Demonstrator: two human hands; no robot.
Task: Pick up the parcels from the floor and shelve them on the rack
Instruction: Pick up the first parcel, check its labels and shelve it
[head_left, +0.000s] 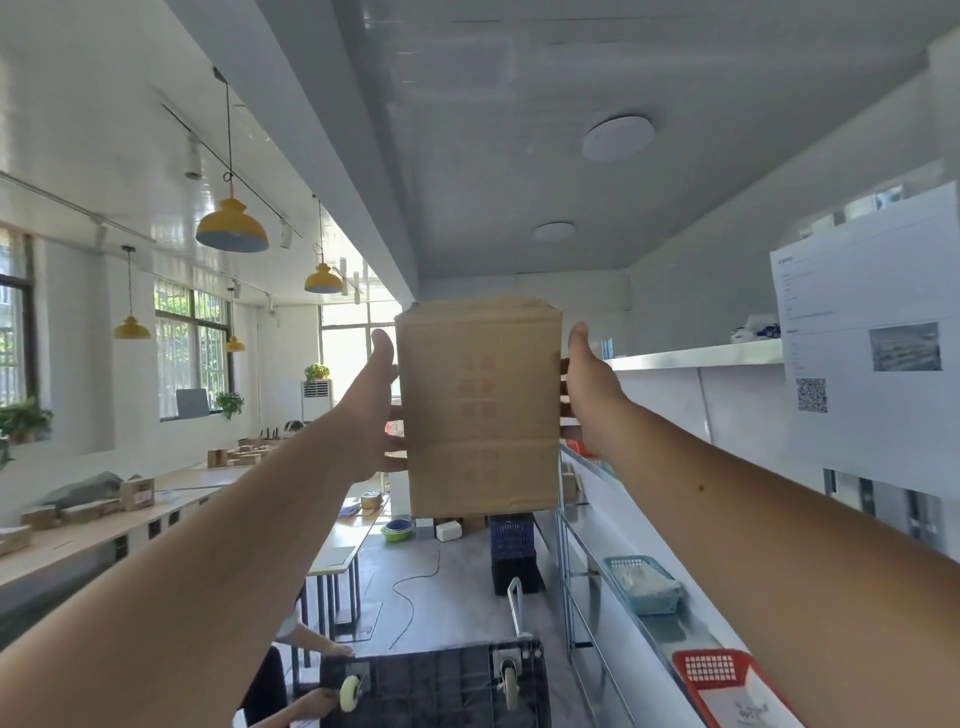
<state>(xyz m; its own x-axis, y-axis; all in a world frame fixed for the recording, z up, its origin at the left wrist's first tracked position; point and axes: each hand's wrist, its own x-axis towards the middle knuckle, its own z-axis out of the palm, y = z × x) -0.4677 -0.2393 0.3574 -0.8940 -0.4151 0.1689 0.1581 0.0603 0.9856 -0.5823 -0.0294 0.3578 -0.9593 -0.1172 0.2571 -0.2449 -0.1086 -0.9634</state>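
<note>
Parcel (480, 410) between both hands' fingers (563, 387)

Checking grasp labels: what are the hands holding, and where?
A cardboard box, raised, clamped between the left hand and right hand on its opposite side faces.
</note>
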